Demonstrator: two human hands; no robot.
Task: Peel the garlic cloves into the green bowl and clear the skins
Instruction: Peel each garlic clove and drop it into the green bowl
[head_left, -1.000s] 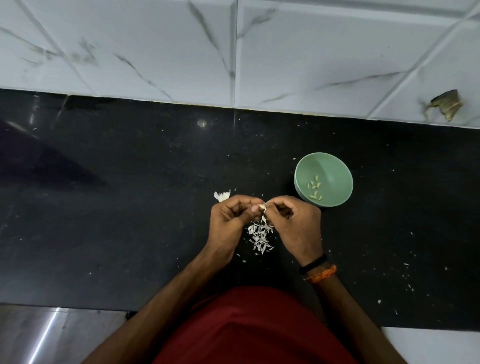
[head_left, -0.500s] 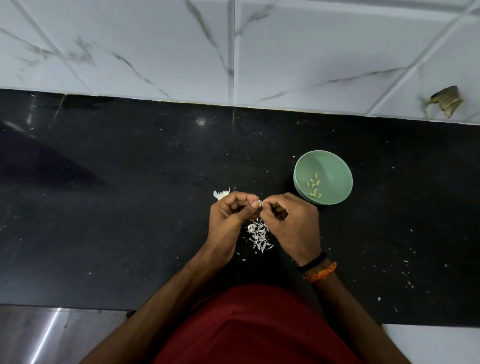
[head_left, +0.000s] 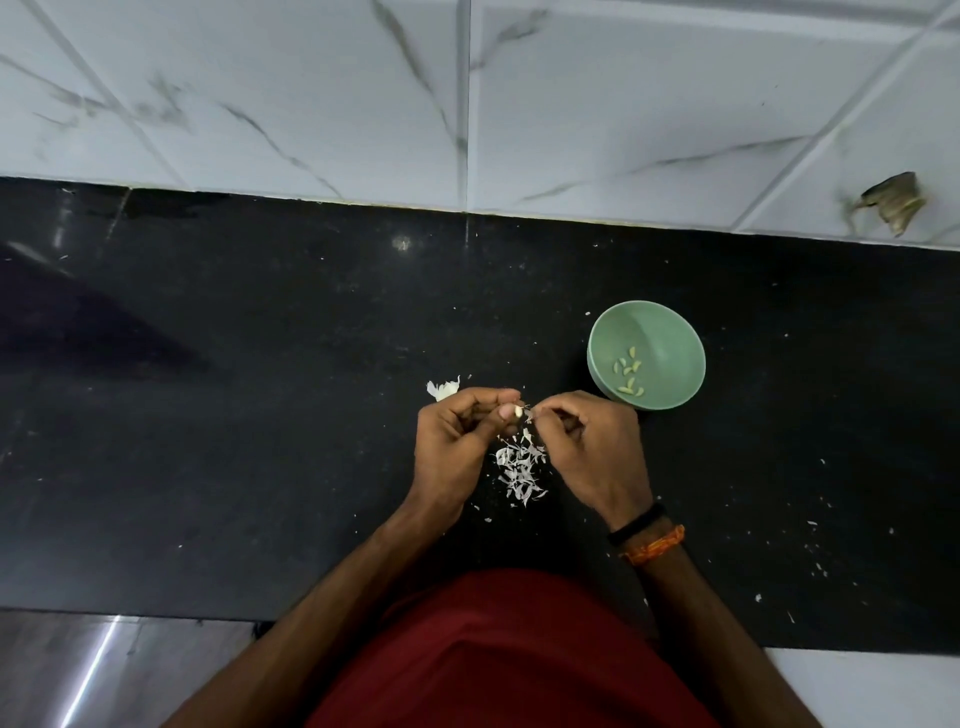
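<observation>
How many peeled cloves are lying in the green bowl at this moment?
7, as far as I can tell. All lie loose on the floor of the bowl, in a small cluster of cloves toward its near left side. They are small, so one may hide another.

Hidden, cropped or too small to read

The left hand (head_left: 460, 447) covers most of the garlic clove (head_left: 518, 411) and part of the garlic piece (head_left: 443, 389); whether the right hand (head_left: 589, 449) pinches skin is too small to tell; both forearms are cut off by the bottom edge.
</observation>
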